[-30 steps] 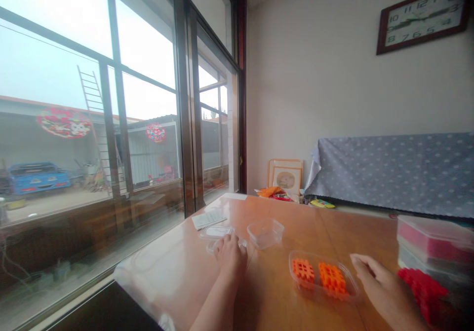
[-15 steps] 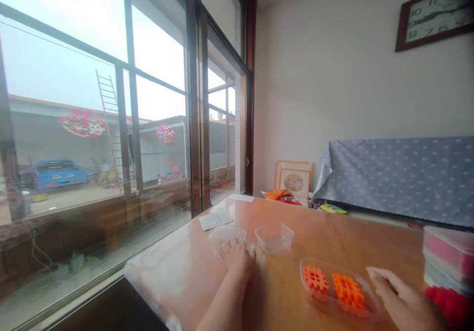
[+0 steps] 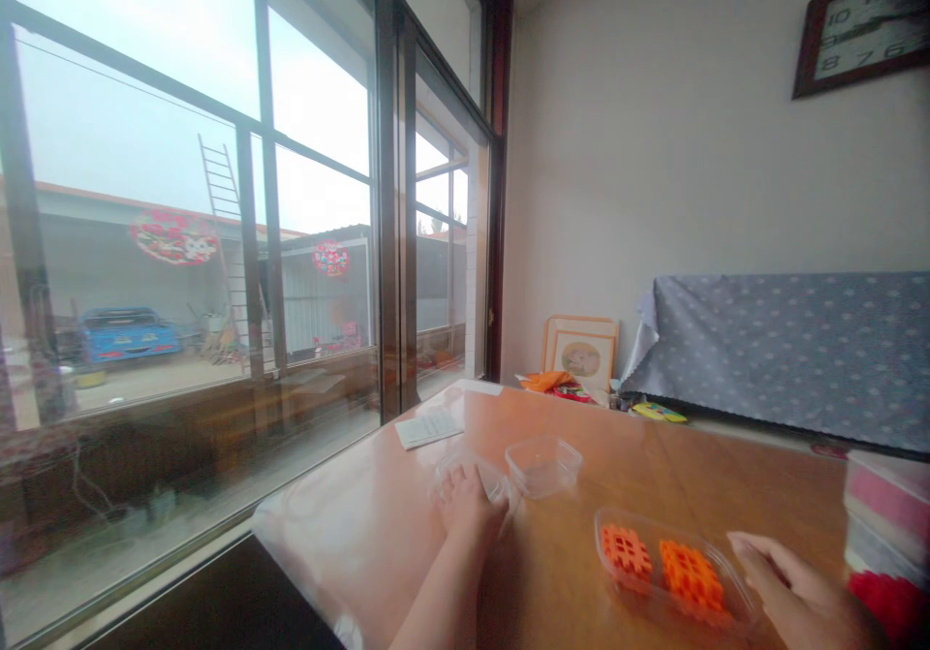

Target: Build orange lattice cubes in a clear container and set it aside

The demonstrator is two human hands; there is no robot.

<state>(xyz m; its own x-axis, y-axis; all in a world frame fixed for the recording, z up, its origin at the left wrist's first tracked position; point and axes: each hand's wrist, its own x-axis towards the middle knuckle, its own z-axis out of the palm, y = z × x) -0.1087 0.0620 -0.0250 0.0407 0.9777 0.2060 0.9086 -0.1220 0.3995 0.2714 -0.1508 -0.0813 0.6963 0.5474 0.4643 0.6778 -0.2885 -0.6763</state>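
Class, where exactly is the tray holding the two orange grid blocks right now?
In the head view, the tray sits low right on the wooden table, just beside the right hand, right of the empty clear tub.

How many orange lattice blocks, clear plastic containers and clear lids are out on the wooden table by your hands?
Orange plastic lattice blocks: 2
Clear plastic containers, one shallow tray holding the blocks, one empty square tub: 2
Clear plastic lids under the left hand: 1 showing
Total: 5
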